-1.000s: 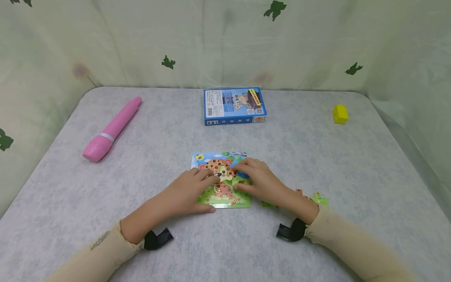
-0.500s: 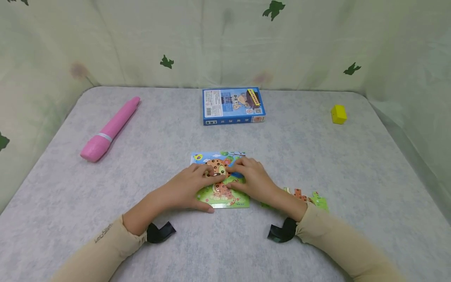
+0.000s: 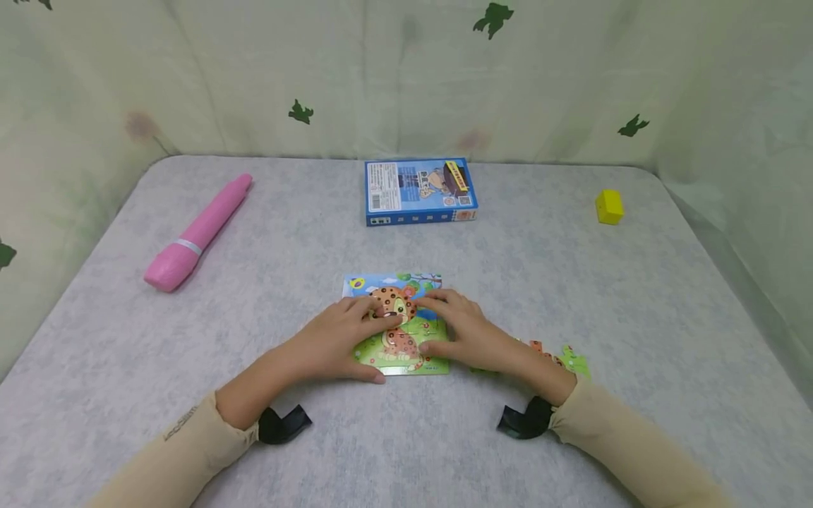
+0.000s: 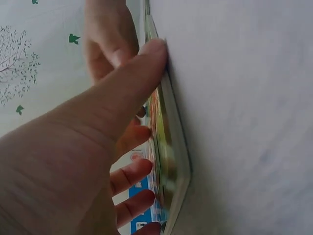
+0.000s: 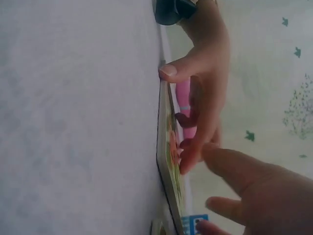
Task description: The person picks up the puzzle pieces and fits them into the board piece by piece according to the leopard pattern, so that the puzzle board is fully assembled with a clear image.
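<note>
A square jigsaw puzzle [image 3: 435, 363] with a spotted leopard cub on a green and blue picture lies flat in the middle of the table. My left hand [image 3: 333, 339] rests on its left side, fingertips on the leopard's face and thumb at the near edge. In the left wrist view that thumb [image 4: 122, 88] lies along the board's thick rim. My right hand [image 3: 466, 328] is over the right side, thumb and forefinger spread apart with nothing between them. In the right wrist view my right fingers [image 5: 225, 208] stand off the puzzle's surface. Parts of the picture are hidden under both hands.
Several loose puzzle pieces [image 3: 574, 361] lie to the right, partly behind my right wrist. A blue box [image 3: 419, 190] stands at the back. To the left lies a pink microphone-shaped object [image 3: 200, 233]; a yellow block [image 3: 610, 207] sits at the back right.
My right hand first moved left toward the leopard's face, then drew back right, its thumb and forefinger spreading. My left forefinger has slid slightly right over the face.
</note>
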Demonstrator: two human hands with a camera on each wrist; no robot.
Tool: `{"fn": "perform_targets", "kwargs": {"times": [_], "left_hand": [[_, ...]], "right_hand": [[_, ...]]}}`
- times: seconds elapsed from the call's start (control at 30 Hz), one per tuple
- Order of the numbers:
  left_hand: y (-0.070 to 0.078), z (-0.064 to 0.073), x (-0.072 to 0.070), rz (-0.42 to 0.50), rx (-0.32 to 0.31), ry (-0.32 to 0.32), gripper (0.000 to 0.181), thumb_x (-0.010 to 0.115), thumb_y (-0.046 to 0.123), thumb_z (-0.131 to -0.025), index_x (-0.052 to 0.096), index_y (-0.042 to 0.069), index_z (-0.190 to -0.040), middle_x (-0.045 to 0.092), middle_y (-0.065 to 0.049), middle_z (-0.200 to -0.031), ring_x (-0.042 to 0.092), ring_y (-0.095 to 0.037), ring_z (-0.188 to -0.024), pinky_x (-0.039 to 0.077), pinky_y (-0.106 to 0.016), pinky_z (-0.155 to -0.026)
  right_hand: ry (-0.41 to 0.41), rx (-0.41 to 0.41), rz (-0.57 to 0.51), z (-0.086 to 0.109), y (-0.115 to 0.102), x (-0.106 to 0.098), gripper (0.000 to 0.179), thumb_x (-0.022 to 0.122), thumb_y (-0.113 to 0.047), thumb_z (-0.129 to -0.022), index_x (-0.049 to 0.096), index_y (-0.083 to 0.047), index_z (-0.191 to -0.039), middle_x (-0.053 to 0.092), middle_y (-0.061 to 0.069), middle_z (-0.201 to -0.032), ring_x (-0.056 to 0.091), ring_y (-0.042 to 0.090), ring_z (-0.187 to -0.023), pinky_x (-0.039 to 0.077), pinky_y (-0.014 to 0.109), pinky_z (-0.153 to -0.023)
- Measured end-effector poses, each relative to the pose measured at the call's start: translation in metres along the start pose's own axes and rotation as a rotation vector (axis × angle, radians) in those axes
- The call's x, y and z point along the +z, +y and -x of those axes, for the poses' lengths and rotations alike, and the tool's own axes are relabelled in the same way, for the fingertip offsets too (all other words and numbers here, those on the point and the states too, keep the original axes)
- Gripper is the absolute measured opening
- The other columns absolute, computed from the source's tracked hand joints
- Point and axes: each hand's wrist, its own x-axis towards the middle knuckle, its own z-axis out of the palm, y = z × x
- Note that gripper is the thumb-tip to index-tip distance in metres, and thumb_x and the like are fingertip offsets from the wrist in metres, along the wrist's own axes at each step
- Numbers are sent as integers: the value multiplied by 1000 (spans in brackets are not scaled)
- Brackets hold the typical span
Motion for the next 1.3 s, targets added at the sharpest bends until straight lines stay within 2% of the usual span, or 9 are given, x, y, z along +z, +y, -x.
{"fn": "perform_targets", "kwargs": {"times": [0.1, 0.17, 0.33, 0.4, 0.5, 0.6, 0.77, 1.07, 1.3], "left_hand": [[3, 5, 4, -25, -7, 14, 75, 59, 61, -75, 42, 19, -135, 41, -3, -121, 40, -24, -108, 38, -41, -86], [6, 9, 5, -29, -10, 31, 74, 58, 58, -77, 41, 16, -136, 42, -5, -123, 40, -25, -111, 37, -43, -88], [6, 23, 2, 7, -33, 112, 71, 62, 50, -78, 42, 11, -134, 42, -10, -128, 39, -27, -117, 32, -46, -94], [4, 31, 1, 35, -64, 132, 71, 63, 49, -78, 41, 10, -134, 40, -11, -131, 38, -28, -119, 31, -46, -96], [0, 40, 1, 91, -125, 139, 73, 63, 48, -79, 38, 10, -136, 36, -10, -136, 33, -27, -123, 29, -45, -98], [-6, 47, 3, 139, -170, 135, 75, 61, 50, -80, 34, 10, -138, 32, -9, -139, 30, -26, -125, 27, -43, -100], [-16, 52, 9, 179, -189, 135, 79, 58, 53, -80, 31, 9, -139, 33, -8, -137, 29, -26, -125, 26, -43, -100], [-28, 55, 13, 194, -154, 170, 80, 60, 54, -78, 33, 9, -139, 35, -8, -136, 30, -27, -124, 25, -47, -99], [-29, 55, 14, 204, -156, 170, 79, 60, 54, -78, 35, 9, -138, 35, -7, -136, 30, -26, -124, 24, -48, -98]], "right_hand": [[45, 8, -137, 11, 1, -7, 62, 63, -34, -83, 38, -14, -136, 29, 6, -137, 27, 20, -126, 28, 46, -99], [80, 2, -170, 21, 0, -12, 62, 65, -31, -83, 38, -13, -135, 28, 7, -138, 27, 20, -126, 30, 47, -97], [156, -17, -112, 49, -1, -24, 69, 71, -29, -78, 36, -11, -135, 31, 5, -137, 29, 21, -124, 34, 47, -94], [175, -20, -92, 59, 1, -26, 73, 73, -27, -75, 36, -11, -135, 32, 5, -135, 30, 21, -123, 35, 47, -94], [179, -7, -83, 73, 7, -27, 77, 76, -26, -72, 35, -9, -135, 34, 6, -134, 35, 23, -119, 37, 45, -91], [158, 54, -79, 82, 14, -25, 77, 75, -30, -72, 34, -11, -135, 34, 4, -133, 38, 21, -115, 39, 43, -88], [122, 114, -51, 85, 26, -21, 78, 72, -40, -72, 35, -13, -136, 36, 2, -132, 36, 19, -117, 36, 43, -91], [102, 105, 41, 81, 36, -16, 75, 70, -46, -72, 41, -14, -133, 38, 7, -132, 32, 26, -120, 29, 51, -95], [105, 68, 71, 81, 36, -17, 70, 71, -43, -73, 46, -12, -131, 39, 3, -128, 33, 23, -117, 30, 47, -93]]}}
